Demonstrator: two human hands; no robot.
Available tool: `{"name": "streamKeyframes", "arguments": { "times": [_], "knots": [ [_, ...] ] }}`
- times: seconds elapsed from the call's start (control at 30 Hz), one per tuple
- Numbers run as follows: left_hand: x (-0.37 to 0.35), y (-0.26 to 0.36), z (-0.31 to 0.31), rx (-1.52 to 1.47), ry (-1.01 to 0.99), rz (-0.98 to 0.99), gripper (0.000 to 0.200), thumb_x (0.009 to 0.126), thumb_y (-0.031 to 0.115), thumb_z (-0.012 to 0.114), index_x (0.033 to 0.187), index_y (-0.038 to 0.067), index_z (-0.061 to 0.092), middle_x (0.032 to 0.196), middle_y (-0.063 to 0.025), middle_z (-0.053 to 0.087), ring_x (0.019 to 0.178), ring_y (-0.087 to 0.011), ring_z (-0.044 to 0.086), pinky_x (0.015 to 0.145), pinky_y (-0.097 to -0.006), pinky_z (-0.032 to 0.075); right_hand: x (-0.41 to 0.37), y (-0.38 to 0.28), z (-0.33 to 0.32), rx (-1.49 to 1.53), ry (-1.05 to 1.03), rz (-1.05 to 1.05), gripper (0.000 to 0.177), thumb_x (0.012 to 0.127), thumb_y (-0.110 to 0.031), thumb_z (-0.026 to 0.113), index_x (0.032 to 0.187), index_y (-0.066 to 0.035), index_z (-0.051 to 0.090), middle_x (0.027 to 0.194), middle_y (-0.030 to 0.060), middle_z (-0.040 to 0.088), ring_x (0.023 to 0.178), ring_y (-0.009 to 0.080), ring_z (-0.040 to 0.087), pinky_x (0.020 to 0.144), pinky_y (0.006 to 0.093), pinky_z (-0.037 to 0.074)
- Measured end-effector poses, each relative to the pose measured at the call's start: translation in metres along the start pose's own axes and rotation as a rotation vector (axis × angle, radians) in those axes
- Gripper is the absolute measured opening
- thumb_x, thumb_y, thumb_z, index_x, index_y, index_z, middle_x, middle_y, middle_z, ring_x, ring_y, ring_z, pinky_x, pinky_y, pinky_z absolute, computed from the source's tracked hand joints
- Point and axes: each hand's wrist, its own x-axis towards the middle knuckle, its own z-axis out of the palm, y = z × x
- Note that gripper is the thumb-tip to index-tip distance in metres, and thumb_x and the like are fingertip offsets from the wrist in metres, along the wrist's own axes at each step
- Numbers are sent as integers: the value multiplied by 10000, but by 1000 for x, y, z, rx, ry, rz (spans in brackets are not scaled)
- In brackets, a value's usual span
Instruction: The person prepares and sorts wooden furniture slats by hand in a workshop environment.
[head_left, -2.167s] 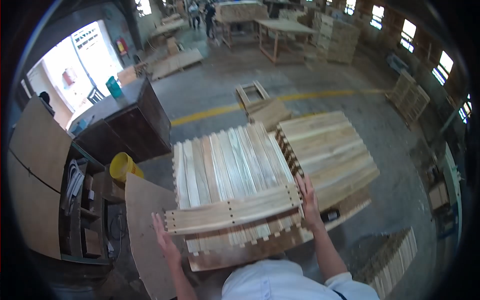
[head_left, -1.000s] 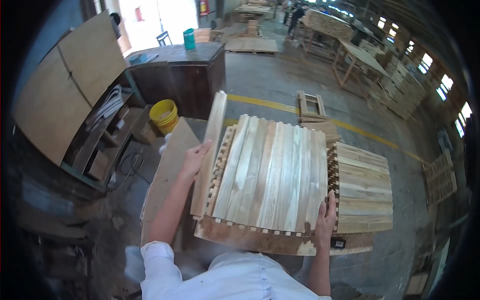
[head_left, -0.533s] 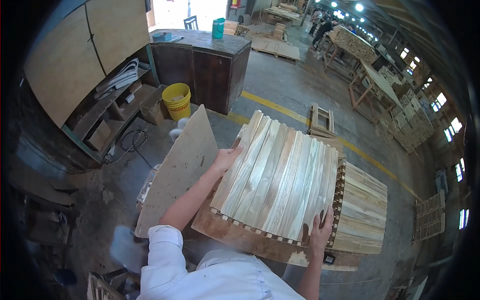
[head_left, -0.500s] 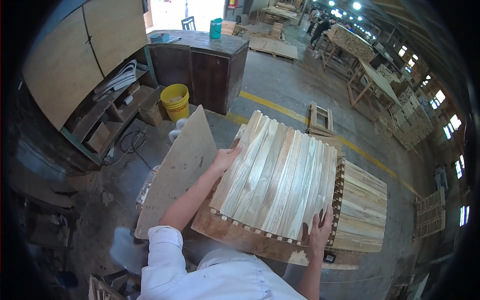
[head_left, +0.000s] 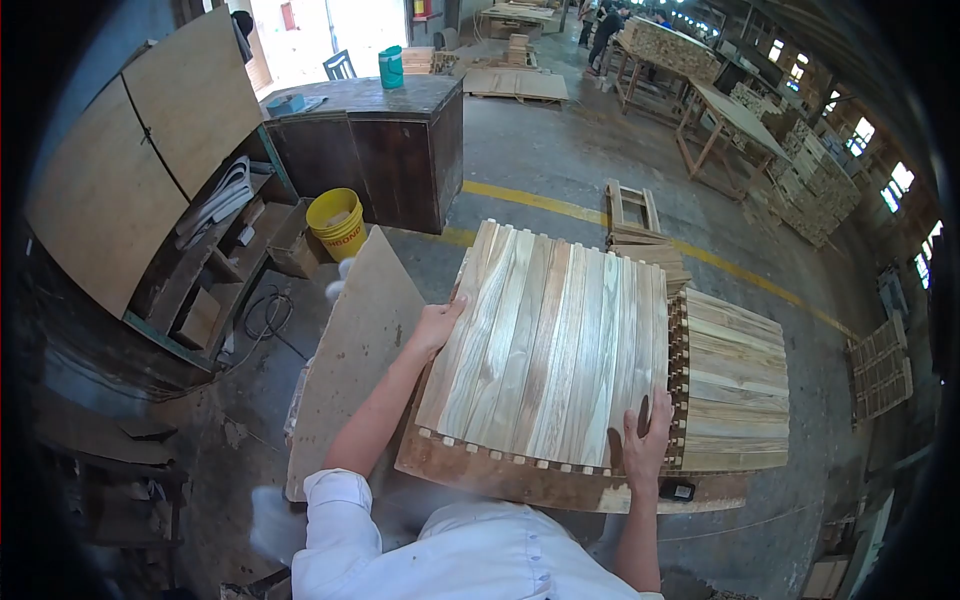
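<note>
A stack of pale wooden slats with notched ends lies side by side on a worn wooden board in front of me. My left hand presses flat against the stack's left edge. My right hand rests with spread fingers on the stack's near right corner. A second stack of slats, laid crosswise, sits right beside it on the right. Neither hand holds anything.
A bare plywood sheet leans at my left. A yellow bucket, a dark wooden counter and cluttered shelves stand beyond it. Wooden frames lie on the concrete floor ahead. People work at benches far back.
The slat I had lifted along the left side is down in the stack. My left hand now pushes the stack's left edge and my right hand has stayed on the near right corner.
</note>
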Motion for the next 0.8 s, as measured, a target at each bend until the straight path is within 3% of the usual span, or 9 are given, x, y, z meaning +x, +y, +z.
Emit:
{"name": "streamKeyframes", "arguments": {
  "times": [0.3,0.47,0.8],
  "knots": [
    [6,-12,-2,78,4,34,633,977,519,621,1034,-100,737,893,-150,733,841,-166,640,806,-341,514,-1,-3,-2,-11,7,-5,720,1005,-481,578,1539,-41,378,1581,226,356,1506,382,256,1235,471,189],
    [5,-12,0,214,61,43,637,976,553,581,1076,-56,740,937,-204,747,910,-264,702,858,-388,513,-1,-1,0,-25,14,-19,724,996,-479,595,1528,-33,389,1574,228,363,1498,386,271,1233,470,196],
    [-17,13,7,338,106,57,628,1005,536,513,1089,-49,726,969,-256,732,971,-338,710,896,-422,501,-1,-13,-6,-65,-4,-26,686,949,-325,685,1514,-44,417,1574,232,364,1502,386,264,1233,472,197]
  ]
}}
